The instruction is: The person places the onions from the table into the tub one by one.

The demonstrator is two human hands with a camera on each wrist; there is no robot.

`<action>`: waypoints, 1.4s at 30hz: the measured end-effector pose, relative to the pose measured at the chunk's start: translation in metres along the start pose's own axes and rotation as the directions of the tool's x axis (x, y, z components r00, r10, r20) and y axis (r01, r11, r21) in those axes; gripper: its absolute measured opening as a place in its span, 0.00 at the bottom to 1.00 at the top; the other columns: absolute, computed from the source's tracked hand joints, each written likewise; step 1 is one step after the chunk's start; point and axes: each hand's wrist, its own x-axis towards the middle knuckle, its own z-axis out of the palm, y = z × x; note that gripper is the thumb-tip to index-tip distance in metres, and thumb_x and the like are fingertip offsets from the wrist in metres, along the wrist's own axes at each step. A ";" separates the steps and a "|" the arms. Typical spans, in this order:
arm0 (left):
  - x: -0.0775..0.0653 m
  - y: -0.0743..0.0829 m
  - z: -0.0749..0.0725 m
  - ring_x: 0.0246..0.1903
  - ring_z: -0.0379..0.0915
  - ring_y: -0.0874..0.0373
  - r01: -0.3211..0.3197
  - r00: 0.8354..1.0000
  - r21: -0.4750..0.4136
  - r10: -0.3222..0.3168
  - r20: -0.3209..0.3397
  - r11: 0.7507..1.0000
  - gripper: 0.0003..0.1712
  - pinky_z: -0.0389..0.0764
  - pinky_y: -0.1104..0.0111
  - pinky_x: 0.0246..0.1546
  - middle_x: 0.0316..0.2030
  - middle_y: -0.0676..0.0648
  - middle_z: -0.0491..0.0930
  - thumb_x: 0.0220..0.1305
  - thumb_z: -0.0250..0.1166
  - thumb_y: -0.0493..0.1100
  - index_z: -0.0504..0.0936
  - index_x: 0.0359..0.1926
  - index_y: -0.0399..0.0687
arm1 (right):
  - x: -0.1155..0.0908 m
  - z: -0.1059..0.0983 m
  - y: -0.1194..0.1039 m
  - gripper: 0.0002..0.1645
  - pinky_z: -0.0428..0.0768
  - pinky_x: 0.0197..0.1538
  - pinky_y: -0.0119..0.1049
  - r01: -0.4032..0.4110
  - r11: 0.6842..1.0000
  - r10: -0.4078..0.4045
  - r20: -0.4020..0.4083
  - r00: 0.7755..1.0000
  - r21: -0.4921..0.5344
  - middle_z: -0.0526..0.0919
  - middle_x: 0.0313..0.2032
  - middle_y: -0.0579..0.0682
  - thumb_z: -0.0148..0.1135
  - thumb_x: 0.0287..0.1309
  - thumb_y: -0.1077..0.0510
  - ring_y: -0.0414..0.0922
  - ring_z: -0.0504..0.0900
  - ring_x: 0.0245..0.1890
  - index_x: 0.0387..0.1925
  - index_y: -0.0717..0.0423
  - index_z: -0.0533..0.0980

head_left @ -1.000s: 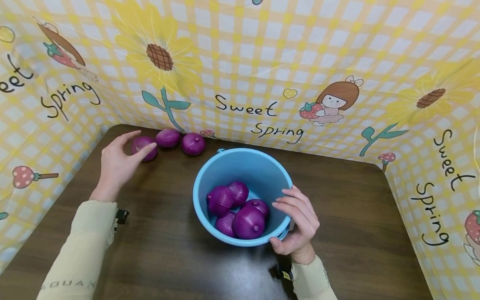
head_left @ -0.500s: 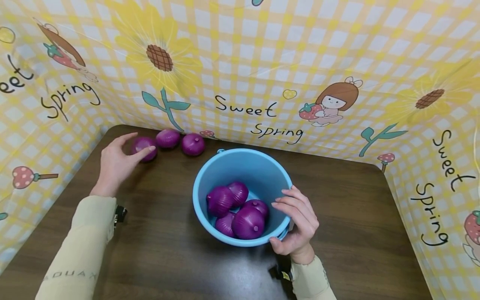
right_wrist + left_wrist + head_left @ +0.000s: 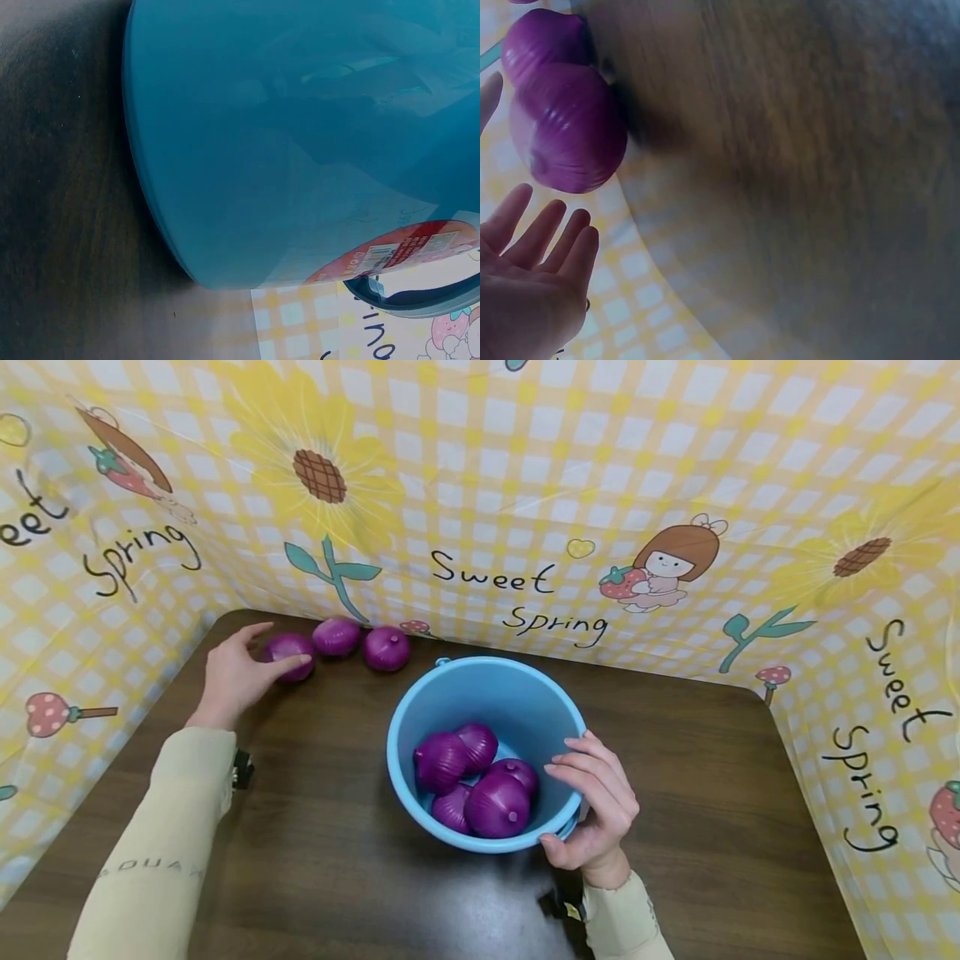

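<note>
My left hand (image 3: pixel 238 675) reaches to the far left of the table, thumb and fingers spread about a purple onion (image 3: pixel 291 655). In the left wrist view its fingertips stand a little apart from that onion (image 3: pixel 570 127), fingers nearly straight. Two more onions, a middle one (image 3: pixel 337 637) and a right one (image 3: pixel 387 648), sit beside it in a row. My right hand (image 3: pixel 600 802) holds the rim of a blue bucket (image 3: pixel 487 670) at its right side, fingers inside and thumb outside. Several purple onions (image 3: pixel 498 806) lie in the bucket. The right wrist view shows the bucket's outer wall (image 3: pixel 285 150).
The brown wooden table (image 3: pixel 697 793) has a checked yellow and white cloth (image 3: pixel 480 485) rising behind it and at both sides. A red label (image 3: pixel 397 251) and a curved handle (image 3: pixel 427 300) show on the bucket's outside.
My left hand and forearm have moved slightly forward, and the thumb has come further over the leftmost onion. The right hand, the bucket and the onions stay in place.
</note>
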 end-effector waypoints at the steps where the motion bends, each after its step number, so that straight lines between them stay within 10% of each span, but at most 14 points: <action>1: 0.001 -0.001 0.001 0.61 0.66 0.33 0.003 1.000 -0.001 -0.003 0.011 1.000 0.53 0.68 0.43 0.57 0.66 0.31 0.70 0.55 0.77 0.64 0.69 0.72 0.39 | 0.000 0.000 0.000 0.39 0.80 0.56 0.56 0.000 1.000 0.000 -0.001 1.000 -0.001 0.85 0.27 0.61 0.62 0.55 0.32 0.59 0.84 0.36 0.26 0.68 0.84; 12: 0.007 -0.005 0.008 0.60 0.65 0.28 -0.030 0.995 0.049 0.025 0.096 0.998 0.52 0.67 0.39 0.59 0.62 0.24 0.70 0.55 0.79 0.57 0.67 0.72 0.36 | 0.001 0.001 -0.002 0.38 0.80 0.56 0.57 -0.004 1.000 0.004 0.001 1.000 -0.001 0.85 0.27 0.61 0.61 0.56 0.32 0.61 0.84 0.35 0.26 0.67 0.84; 42: 0.003 -0.001 0.016 0.61 0.64 0.27 -0.034 0.997 0.053 0.030 0.070 0.998 0.49 0.65 0.38 0.61 0.64 0.25 0.69 0.57 0.78 0.54 0.67 0.72 0.38 | 0.001 -0.001 -0.002 0.38 0.80 0.56 0.57 -0.010 1.000 0.010 0.004 1.000 -0.018 0.85 0.27 0.61 0.61 0.56 0.32 0.62 0.84 0.35 0.26 0.67 0.84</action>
